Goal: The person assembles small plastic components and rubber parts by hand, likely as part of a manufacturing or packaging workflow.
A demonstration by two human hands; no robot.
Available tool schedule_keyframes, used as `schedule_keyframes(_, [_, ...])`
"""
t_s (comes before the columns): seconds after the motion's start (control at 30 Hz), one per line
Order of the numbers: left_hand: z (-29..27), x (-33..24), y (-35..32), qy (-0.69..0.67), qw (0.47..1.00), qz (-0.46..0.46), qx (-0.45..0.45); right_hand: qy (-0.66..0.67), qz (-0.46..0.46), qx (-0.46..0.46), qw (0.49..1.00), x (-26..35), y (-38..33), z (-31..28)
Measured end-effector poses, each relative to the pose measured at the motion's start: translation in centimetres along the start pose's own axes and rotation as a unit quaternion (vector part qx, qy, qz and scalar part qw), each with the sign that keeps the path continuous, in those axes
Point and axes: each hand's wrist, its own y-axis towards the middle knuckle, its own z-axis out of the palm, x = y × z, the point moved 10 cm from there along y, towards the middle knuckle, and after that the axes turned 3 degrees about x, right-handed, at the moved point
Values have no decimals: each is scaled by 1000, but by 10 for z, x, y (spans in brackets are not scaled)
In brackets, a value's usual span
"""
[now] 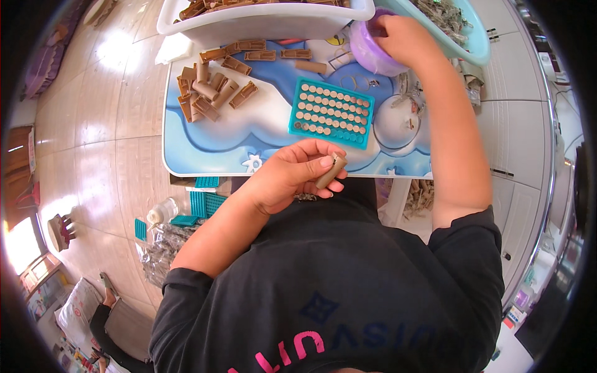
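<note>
My left hand (289, 171) is closed around a small brown plastic casing (331, 171), shaped like a short half-tube, held just off the table's near edge. At the far right, my right hand (403, 38) dips into a purple bowl (367, 53); its fingertips and whatever they touch are hidden inside. Between the hands lies a teal tray (292, 118) with rows of small round discs (333, 104); a few slots along its near right side hold none. To the left is a loose pile of brown casings (208, 93), with more scattered behind it.
A white tub (267, 23) full of brown pieces stands at the table's far edge. Beside it is a light blue basin (479, 43) of small metal-looking parts. Teal trays (199, 204) and a clear plastic bag (158, 248) lie low on the left. Another person sits at lower left.
</note>
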Motion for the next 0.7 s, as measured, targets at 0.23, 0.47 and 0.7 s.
schedule_keyframes(0.23, [-5,2,-1,2,1000,5,-16,42,-7,38,998,3,8,9])
schedule_keyframes(0.47, [-8,3,1,5,999,10,-31,237,63,-45,968,-33,-13,-6])
schedule_keyframes(0.7, [-9,2,2,-2,999,19,-43,261,26,-88,961,-26,-27,-12])
